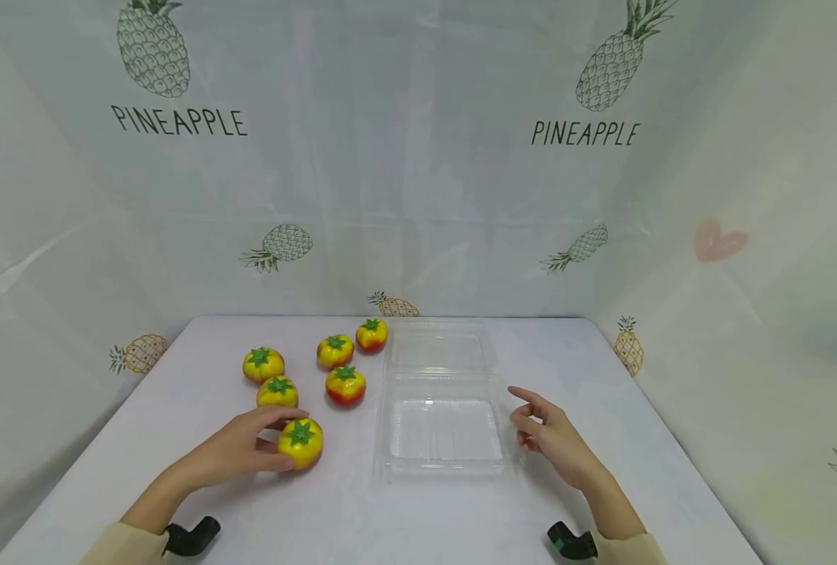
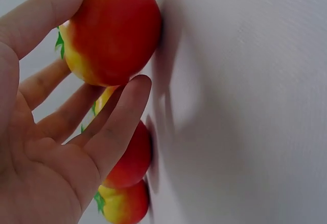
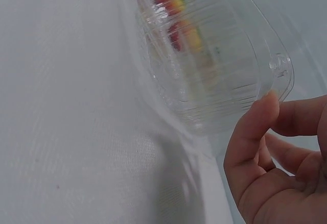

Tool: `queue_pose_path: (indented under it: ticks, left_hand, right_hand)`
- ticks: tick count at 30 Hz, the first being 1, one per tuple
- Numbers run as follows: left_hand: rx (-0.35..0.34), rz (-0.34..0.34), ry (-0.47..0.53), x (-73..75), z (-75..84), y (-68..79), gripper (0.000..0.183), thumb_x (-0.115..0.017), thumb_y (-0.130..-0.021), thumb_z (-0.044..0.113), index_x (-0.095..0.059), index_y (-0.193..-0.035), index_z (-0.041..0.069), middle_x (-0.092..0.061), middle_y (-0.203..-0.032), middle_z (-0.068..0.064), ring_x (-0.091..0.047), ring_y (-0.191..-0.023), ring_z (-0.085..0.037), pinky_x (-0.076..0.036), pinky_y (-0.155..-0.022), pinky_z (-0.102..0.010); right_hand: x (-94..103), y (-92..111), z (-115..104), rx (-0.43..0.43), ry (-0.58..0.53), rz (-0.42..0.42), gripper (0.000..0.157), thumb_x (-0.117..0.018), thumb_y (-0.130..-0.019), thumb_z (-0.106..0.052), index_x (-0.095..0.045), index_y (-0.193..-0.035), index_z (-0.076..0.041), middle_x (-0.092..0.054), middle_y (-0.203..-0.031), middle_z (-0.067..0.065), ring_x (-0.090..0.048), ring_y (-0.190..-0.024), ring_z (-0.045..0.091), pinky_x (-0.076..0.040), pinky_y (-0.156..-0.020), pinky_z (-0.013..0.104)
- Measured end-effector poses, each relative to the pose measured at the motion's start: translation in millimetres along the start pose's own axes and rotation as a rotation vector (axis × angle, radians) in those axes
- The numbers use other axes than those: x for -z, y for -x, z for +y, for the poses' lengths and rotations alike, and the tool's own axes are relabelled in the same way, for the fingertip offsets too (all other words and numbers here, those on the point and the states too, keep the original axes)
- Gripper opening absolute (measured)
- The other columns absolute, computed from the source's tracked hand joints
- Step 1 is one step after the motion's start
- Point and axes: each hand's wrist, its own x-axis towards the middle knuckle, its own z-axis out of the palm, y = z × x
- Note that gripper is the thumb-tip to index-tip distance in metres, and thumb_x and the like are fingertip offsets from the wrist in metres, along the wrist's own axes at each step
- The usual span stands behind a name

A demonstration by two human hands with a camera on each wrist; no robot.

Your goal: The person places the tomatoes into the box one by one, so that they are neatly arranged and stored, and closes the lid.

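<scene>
My left hand [image 1: 245, 447] holds a yellow-and-red tomato [image 1: 301, 443] with a green star-shaped top, thumb on the near side and fingers on the far side. In the left wrist view the tomato's red underside [image 2: 120, 35] faces the camera, close to the white cloth. Beyond that hand sit more such tomatoes, the nearest one [image 1: 277, 391] just past its fingers. A clear plastic clamshell box [image 1: 447, 467] lies unfolded in the middle. At its right edge my right hand [image 1: 549, 435] hovers with loosely bent fingers; in the right wrist view a fingertip overlaps the box's corner.
Several tomatoes stand left of the box, among them one [image 1: 345, 386] beside its left edge and one [image 1: 371, 335] at the back. The box's lid half [image 1: 438, 345] lies toward the table's far edge. A pineapple-print sheet [image 1: 418, 180] hangs behind the white table [image 1: 588, 361].
</scene>
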Motion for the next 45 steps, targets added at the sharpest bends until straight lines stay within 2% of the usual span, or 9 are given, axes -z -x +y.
queue_pose_path:
  ticks: [7, 16, 24, 30, 37, 45]
  left_hand:
    - [-0.022, -0.002, 0.007, -7.6, 5.9, -8.8, 0.066, -0.087, -0.09, 0.036, -0.06, -0.147, 0.015, -0.055, -0.15, -0.016, -0.06, -0.128, -0.038, -0.062, -0.093, -0.031]
    - [-0.042, 0.018, 0.009, -15.0, 15.1, -15.2, 0.055, -0.087, -0.09, 0.037, -0.06, -0.136, 0.023, -0.06, -0.137, -0.003, -0.059, -0.128, -0.035, -0.061, -0.094, -0.033]
    - [-0.055, 0.001, -0.033, -18.1, 14.1, -14.3, 0.056, -0.086, -0.091, 0.037, -0.061, -0.141, 0.031, -0.057, -0.141, 0.0, -0.058, -0.127, -0.028, -0.06, -0.097, -0.028]
    - [-0.068, 0.017, -0.047, -18.8, 17.1, -17.5, 0.058, -0.085, -0.092, 0.036, -0.06, -0.142, 0.025, -0.059, -0.139, 0.002, -0.061, -0.127, -0.027, -0.06, -0.098, -0.032]
    - [-0.055, 0.074, -0.04, -15.8, 33.1, -30.5, 0.058, -0.087, -0.09, 0.037, -0.059, -0.139, 0.024, -0.062, -0.14, 0.003, -0.062, -0.126, -0.026, -0.06, -0.099, -0.034]
    - [-0.157, 0.096, -0.081, -16.0, 61.8, -61.1, 0.059, -0.087, -0.09, 0.039, -0.06, -0.141, 0.026, -0.062, -0.139, 0.007, -0.062, -0.121, -0.019, -0.06, -0.097, -0.032]
  right_hand:
    - [0.8, 0, 1, 0.009, 0.01, -0.008, 0.059, -0.06, -0.108, -0.009, -0.038, -0.162, -0.007, -0.053, -0.115, 0.018, -0.057, -0.08, 0.018, -0.053, -0.066, 0.025]
    - [1.0, 0, 1, 0.008, 0.005, -0.019, 0.06, -0.06, -0.108, -0.011, -0.037, -0.163, -0.007, -0.052, -0.115, 0.018, -0.057, -0.079, 0.018, -0.053, -0.066, 0.025]
    - [1.6, -1, 1, 0.016, 0.004, -0.03, 0.06, -0.06, -0.108, -0.01, -0.036, -0.163, -0.007, -0.052, -0.115, 0.018, -0.057, -0.079, 0.017, -0.054, -0.066, 0.025]
    - [1.4, 0, 1, 0.008, 0.0, -0.024, 0.06, -0.06, -0.108, -0.01, -0.037, -0.163, -0.006, -0.052, -0.115, 0.019, -0.057, -0.079, 0.017, -0.054, -0.066, 0.025]
    - [1.6, 0, 0, 0.013, -0.004, -0.016, 0.06, -0.061, -0.108, -0.011, -0.038, -0.163, -0.007, -0.052, -0.114, 0.017, -0.057, -0.079, 0.018, -0.053, -0.066, 0.025]
    - [0.6, 1, 3, 0.002, -0.031, -0.021, 0.061, -0.061, -0.108, -0.013, -0.036, -0.164, -0.007, -0.051, -0.114, 0.013, -0.057, -0.08, 0.017, -0.053, -0.066, 0.024]
